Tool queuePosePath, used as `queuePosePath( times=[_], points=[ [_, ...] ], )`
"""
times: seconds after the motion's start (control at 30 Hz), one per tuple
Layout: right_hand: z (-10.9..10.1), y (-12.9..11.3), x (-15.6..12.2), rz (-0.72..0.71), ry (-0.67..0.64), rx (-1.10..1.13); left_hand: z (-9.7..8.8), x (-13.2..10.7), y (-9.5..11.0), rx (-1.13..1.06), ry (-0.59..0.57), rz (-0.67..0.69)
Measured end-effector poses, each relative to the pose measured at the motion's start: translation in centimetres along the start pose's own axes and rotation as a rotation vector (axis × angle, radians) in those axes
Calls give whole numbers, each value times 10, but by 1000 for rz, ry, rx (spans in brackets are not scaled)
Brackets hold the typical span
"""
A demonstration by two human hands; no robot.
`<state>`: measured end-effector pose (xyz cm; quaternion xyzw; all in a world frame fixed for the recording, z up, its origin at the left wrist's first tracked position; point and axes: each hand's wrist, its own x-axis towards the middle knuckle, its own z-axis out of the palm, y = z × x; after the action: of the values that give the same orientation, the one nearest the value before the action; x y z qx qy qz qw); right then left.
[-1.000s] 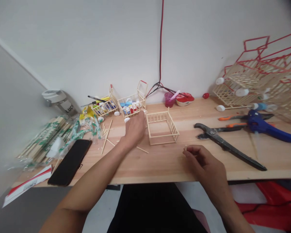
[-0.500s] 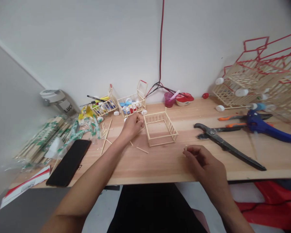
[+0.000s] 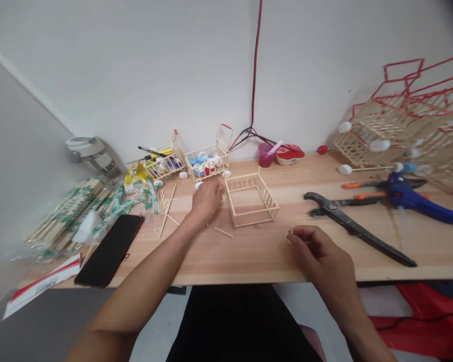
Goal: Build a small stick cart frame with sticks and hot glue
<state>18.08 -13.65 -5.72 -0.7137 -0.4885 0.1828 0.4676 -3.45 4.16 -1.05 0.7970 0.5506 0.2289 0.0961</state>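
A small open basket frame of thin wooden sticks (image 3: 252, 223) stands on the wooden table, with slats on its far and right sides. My left hand (image 3: 207, 202) is just left of it, fingers curled down near the tabletop. Its fingertips are partly hidden, and what they hold I cannot make out. Right of the frame and nearer to me, my right hand (image 3: 322, 259) pinches a short piece of wooden stick (image 3: 290, 231) between thumb and forefinger; only its pale tip shows. A loose short stick (image 3: 224, 232) lies in front of the frame.
Pliers-like cutters (image 3: 357, 229) and a blue glue gun (image 3: 419, 198) lie right. Behind stand two small stick carts (image 3: 207, 163), a purple cup (image 3: 265, 155) and stacked red-handled carts (image 3: 400, 120). Left are a phone (image 3: 109, 251), packaged sticks (image 3: 66, 213) and a lidded jar (image 3: 94, 156).
My left hand has shifted slightly toward me beside the basket frame, its fingers turned lower. My right hand keeps its pinch in place. The view has shifted a little.
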Motion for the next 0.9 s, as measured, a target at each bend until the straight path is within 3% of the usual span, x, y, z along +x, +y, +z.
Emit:
queuePosePath(
  times=[0.17,0.37,0.5,0.9],
  points=[
    [-1,2,3,-85,-18,-13,3,4,-3,44,5,-32],
    [9,-20,11,-520,-54,-36,6,5,-3,77,-27,-54],
    [22,-31,18,-699,-152,-103,4,4,-3,81,-47,-50],
    [35,-16,26,-779,-79,-190,-1,10,-11,-52,-29,-80]
  ],
)
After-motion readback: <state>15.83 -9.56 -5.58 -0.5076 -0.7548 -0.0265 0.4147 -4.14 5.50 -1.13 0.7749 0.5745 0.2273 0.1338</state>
